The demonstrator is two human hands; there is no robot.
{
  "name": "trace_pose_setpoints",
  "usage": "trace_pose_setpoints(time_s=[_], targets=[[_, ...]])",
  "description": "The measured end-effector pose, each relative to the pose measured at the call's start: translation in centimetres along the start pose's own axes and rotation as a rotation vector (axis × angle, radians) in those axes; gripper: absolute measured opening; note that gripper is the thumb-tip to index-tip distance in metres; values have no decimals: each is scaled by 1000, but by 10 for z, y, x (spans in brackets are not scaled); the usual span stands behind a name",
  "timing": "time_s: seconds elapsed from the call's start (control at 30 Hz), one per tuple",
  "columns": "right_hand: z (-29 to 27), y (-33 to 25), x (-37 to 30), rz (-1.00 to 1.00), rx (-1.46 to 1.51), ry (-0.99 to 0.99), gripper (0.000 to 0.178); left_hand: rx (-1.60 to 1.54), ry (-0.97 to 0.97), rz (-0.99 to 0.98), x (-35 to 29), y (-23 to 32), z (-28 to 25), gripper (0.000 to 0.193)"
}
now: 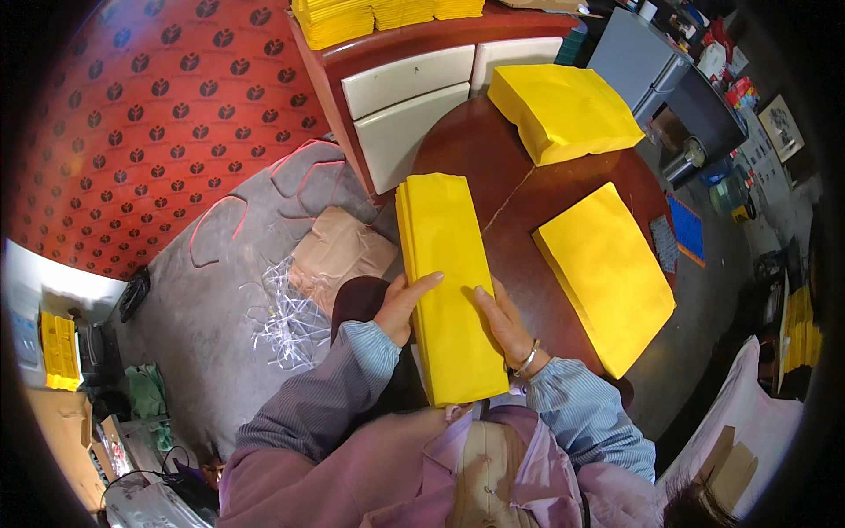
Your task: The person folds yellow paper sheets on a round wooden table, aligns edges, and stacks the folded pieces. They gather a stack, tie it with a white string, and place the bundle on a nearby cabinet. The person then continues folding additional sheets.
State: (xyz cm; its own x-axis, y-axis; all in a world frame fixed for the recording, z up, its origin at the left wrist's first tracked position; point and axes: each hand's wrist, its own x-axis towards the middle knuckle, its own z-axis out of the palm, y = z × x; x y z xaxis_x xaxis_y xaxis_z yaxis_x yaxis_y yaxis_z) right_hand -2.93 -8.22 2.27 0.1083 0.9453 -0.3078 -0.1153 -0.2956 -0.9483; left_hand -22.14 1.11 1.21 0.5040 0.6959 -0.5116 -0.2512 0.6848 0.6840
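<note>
A long, narrow stack of yellow folded paper (pixel 451 255) stands out in front of me, held between my two hands above my lap. My left hand (pixel 402 304) grips its left edge, the thumb lying on the top face. On the opposite edge my right hand (pixel 506 324) grips too, its thumb also on top and a bracelet at the wrist. The far end of the stack reaches over the near edge of a round brown table (pixel 466 141). On that table rest a large yellow paper stack (pixel 607 277) at the right and another yellow stack (pixel 568 110) farther back.
Beyond the table stands a red-brown cabinet with white drawers (pixel 409 79), topped by more yellow stacks (pixel 387 16). Brown wrapping paper (pixel 341 257), shredded white strips (pixel 295 321) and red straps (pixel 231 202) lie on the floor at left. A blue pad (pixel 685 229) sits at the table's right edge.
</note>
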Motion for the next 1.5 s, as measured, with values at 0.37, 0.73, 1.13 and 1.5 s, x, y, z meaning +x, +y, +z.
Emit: trace_pose_setpoints(time_s=[0.37,0.73,1.13,1.5], targets=[[-28,-49,-19,221,268,-94,90,-55,-74,-27,-14,3,52,62],[-74,-132,3,-562,-237,151,114,260,-520,544,24,101,120,83],[-72,-64,27,-710,-262,224,118,846,-547,965,70,71,98,101],[-57,-67,21,-702,-94,303,100,704,-460,855,69,58,84,84]])
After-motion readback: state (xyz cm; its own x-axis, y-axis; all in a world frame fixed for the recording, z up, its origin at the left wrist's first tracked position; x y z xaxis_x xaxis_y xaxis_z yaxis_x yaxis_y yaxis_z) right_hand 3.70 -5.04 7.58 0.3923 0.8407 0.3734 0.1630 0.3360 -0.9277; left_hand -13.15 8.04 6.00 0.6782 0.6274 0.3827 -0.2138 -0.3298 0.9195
